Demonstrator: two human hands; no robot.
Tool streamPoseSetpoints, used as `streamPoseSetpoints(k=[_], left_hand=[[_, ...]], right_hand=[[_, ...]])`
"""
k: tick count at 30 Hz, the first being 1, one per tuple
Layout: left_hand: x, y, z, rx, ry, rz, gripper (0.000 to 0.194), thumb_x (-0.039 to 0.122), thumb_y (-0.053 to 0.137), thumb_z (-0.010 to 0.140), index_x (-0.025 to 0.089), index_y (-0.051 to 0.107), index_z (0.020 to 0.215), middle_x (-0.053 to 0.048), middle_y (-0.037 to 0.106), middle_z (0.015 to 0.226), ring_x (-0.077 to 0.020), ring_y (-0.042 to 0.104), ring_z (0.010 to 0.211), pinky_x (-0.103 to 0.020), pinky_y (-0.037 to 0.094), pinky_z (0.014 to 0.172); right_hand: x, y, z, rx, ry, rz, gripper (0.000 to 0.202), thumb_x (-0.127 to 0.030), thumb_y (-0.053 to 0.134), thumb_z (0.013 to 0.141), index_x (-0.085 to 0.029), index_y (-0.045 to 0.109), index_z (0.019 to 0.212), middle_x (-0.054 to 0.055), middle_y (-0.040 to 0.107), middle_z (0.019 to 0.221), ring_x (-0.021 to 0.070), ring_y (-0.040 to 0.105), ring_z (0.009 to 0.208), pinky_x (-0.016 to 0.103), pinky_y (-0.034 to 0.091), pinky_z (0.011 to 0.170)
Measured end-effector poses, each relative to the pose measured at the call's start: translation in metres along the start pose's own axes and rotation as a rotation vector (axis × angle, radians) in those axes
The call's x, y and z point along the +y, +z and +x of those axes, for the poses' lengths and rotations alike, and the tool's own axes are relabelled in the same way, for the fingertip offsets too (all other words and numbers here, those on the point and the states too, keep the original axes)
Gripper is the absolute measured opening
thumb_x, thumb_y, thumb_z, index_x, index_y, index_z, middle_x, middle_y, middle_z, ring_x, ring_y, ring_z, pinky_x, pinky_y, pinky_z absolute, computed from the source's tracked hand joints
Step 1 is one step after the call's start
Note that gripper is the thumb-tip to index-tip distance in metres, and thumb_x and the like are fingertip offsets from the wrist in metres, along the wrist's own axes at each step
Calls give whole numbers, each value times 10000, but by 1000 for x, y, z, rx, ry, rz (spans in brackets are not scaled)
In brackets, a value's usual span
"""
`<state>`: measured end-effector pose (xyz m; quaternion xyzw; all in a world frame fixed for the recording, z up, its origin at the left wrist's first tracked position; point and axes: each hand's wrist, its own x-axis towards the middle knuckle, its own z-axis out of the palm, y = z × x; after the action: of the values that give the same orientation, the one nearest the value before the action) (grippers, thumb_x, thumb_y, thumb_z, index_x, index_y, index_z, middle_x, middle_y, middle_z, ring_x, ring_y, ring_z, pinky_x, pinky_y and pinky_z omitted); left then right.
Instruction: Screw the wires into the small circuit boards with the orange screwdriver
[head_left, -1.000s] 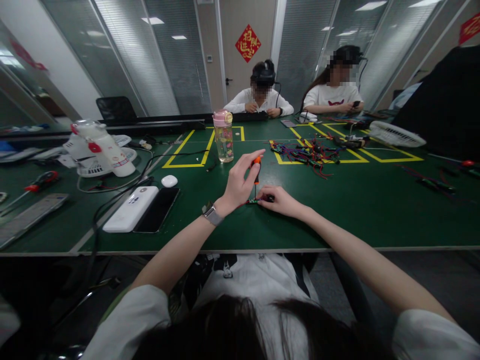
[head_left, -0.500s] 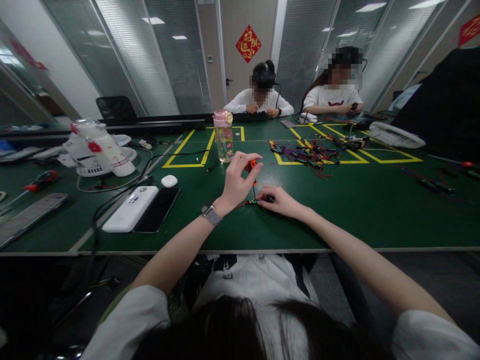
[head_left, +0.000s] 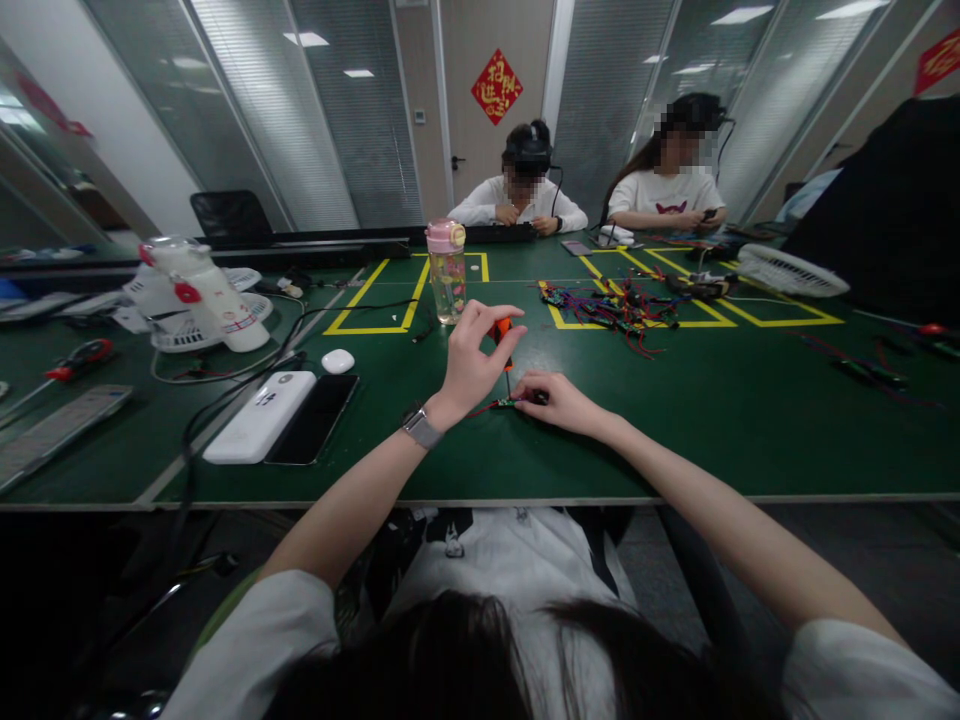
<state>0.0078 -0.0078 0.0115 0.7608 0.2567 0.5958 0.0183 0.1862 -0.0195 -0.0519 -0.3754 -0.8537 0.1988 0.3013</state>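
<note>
Phone [head_left: 313, 420], screen dark, lies by the near edge of the table [head_left: 712, 450], left of its middle. Next, the left hand [head_left: 469, 365] grips the orange-and-black handle of a screwdriver [head_left: 504, 328], its shaft reaching down to a small circuit board [head_left: 505, 403] near the middle of that edge. The right hand [head_left: 559, 402], fingers curled, pinches the board's right end. Farther back, right of centre, wired boards [head_left: 615, 305] lie heaped.

2 ppl [head_left: 517, 205] opp., 1 orange scrdrvr [head_left: 504, 328].
</note>
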Motion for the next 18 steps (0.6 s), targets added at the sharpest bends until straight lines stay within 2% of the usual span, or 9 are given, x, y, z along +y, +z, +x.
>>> streamPoseSetpoints(k=[3,10,18], left_hand=[[0,0,0,0,-2,-9,127,313,593,892,207,624,955,-7,555,840,-133,534,792,-289,471,760],[-4,1,-4,-102,-51,-85,292,260,350,988,213,527,1216,-55,596,1029,-147,578,935,-307,482,835],[-2,1,-2,-85,-13,-44,248,255,467,954,220,551,1184,-36,607,965,-145,573,879,-308,480,825]], right_hand=[[0,0,0,0,4,-4,67,-158,612,802,-155,670,836,25,596,770,130,536,662,253,427,640],[-2,-1,0,-9,16,1,82,-154,605,802,-158,669,853,22,600,770,128,543,657,245,432,636],[-2,1,0,-3,17,-9,101,-138,596,791,-166,646,874,15,590,771,128,535,668,246,432,640]])
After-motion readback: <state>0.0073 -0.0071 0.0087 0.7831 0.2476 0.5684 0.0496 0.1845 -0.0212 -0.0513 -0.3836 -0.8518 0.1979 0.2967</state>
